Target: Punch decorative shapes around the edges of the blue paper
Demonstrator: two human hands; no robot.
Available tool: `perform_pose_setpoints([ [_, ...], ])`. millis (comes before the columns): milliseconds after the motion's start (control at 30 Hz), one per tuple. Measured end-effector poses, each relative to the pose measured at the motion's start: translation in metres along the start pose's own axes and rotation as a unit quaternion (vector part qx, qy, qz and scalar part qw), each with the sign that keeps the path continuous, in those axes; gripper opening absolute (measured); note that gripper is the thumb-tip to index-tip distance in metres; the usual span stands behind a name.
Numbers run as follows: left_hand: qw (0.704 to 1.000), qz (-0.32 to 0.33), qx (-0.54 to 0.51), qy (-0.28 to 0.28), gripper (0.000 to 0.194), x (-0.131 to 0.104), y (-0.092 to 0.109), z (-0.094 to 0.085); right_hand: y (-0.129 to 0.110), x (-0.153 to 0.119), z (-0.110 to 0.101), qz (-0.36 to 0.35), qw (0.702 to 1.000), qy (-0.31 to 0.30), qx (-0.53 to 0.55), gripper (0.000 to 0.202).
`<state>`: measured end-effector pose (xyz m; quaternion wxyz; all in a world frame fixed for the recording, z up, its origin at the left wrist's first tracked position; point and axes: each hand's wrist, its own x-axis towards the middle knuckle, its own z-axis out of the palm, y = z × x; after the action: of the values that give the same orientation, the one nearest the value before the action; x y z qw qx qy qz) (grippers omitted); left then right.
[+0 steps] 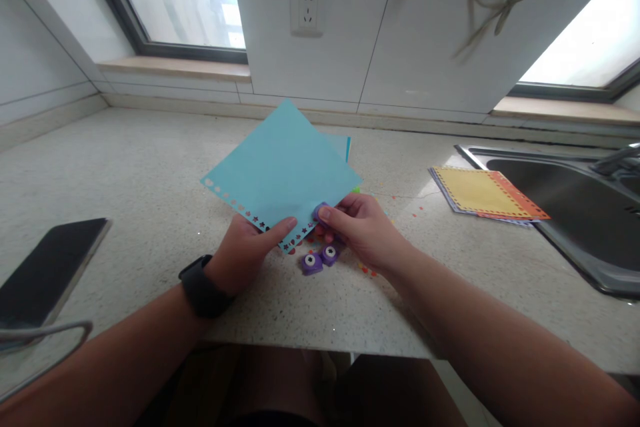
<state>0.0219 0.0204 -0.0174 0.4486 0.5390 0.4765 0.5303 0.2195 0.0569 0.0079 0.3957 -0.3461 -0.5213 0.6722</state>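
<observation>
Evidently the blue paper (285, 160) has one edge holed, another begun and two plain, left hand (246, 245) pinching it, right hand (367, 228) gripping a punch (317, 211).

Looks forward and down from head height, over the near edge of the desk (145, 153). Sits close above the left hand (245, 247) and right hand (370, 230), framing them mid-view; reaches wide to the far wall (345, 33) and, at right, the sink (575, 233).
</observation>
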Motion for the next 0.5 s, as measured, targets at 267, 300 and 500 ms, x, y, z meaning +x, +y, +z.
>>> perform_pose_setpoints([
  [267, 1.0, -0.004, -0.003, 0.012, 0.024, 0.0, 0.003, 0.003, -0.001, -0.001, -0.002, 0.009, 1.0, 0.0, -0.012, 0.03],
  [300, 1.0, -0.002, -0.006, 0.016, 0.025, 0.0, 0.003, 0.003, -0.001, -0.001, -0.003, 0.012, 1.0, 0.001, -0.009, 0.03],
  [500, 0.999, 0.003, 0.011, 0.041, 0.027, 0.0, 0.001, 0.002, -0.006, 0.0, -0.01, -0.002, 1.0, 0.009, -0.011, 0.027],
])
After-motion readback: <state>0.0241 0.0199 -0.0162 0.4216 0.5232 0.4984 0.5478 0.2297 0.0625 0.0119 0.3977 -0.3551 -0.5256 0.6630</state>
